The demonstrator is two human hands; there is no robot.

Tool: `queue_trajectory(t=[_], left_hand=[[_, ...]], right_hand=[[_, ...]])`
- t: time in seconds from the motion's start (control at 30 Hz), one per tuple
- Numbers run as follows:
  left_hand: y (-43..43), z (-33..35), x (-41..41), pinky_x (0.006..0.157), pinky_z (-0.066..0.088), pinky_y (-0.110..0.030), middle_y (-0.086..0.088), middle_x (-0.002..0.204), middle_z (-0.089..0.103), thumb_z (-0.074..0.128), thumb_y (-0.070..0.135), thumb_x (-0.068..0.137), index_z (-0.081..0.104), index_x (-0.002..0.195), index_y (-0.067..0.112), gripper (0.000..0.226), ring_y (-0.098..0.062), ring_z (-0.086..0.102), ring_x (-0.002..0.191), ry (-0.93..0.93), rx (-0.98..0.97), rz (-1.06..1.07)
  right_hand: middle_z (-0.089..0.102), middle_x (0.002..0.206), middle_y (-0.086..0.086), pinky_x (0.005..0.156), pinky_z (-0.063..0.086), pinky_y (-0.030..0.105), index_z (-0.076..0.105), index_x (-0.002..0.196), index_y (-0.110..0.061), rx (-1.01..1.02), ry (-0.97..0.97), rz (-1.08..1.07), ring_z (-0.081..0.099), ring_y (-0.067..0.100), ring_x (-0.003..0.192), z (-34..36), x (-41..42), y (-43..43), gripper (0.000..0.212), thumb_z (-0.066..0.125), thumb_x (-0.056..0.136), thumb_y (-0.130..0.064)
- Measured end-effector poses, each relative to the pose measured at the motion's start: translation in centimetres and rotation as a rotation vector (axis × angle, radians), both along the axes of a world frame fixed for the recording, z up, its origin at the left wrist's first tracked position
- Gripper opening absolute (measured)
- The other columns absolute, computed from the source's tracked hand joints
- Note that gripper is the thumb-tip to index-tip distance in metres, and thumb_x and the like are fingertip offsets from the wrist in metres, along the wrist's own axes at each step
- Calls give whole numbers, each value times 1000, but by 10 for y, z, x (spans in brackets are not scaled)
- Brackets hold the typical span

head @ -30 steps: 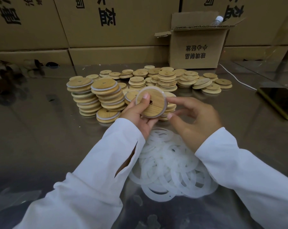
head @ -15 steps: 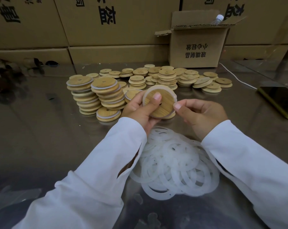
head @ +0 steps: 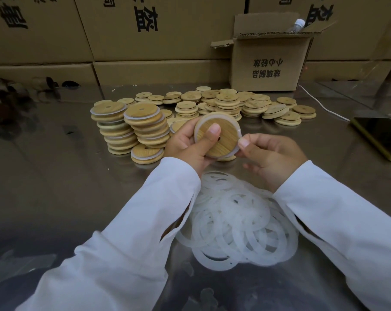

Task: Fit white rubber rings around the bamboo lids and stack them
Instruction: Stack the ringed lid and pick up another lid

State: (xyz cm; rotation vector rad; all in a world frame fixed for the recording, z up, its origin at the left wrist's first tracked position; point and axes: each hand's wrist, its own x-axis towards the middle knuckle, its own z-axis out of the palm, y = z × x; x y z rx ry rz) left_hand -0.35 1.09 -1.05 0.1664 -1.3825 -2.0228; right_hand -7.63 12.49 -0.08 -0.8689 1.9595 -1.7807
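Bamboo lid mid-frame has turned; the left hand holds it, the right hand now pinches its white ring, so stacking looks close

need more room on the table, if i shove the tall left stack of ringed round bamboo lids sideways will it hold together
Probably not. The tall left stack of ringed round bamboo lids has lids offset from one another, so a high push would likely topple it. The shiny metal table looks smooth, so a low, slow push might slide it.
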Motion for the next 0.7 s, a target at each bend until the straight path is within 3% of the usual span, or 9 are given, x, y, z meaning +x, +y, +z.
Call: queue_trajectory(t=[0.43, 0.53, 0.6, 0.7], left_hand=[[-3, -2, -1, 67, 58, -31, -6, 86, 71, 58, 10, 80, 62, 100, 9, 21, -19, 69, 83, -30, 28, -60], [-3, -2, -1, 71, 59, -35, -11, 91, 68, 55, 7, 85, 61, 102, 6, 19, -24, 67, 88, -44, 57, -43], [-2, -2, -1, 71, 59, -36, -13, 93, 67, 55, 6, 86, 60, 105, 4, 20, -27, 65, 89, -65, 57, -37], [0, -2, -1, 67, 59, -33, -12, 89, 68, 56, 6, 86, 62, 103, 5, 18, -26, 66, 85, -116, 30, -37]], right_hand=[[68, 69, -3, 84, 49, 35, 69, 60, -25, -60, -68, -86, 64, 21, 85, -3, -4, 1, 21, 68, 80, -19], [69, 69, -5, 69, 50, 19, 71, 72, -24, -114, -81, -121, 67, 11, 73, -3, -4, 1, 7, 72, 75, -18], [69, 70, -9, 55, 46, 9, 66, 87, -21, -171, -80, -163, 66, 1, 62, -3, -4, 0, 15, 73, 75, -17], [68, 62, -12, 51, 43, 6, 65, 87, -20, -181, -21, -154, 64, -3, 57, -1, -3, 0, 12, 71, 78, -17]])
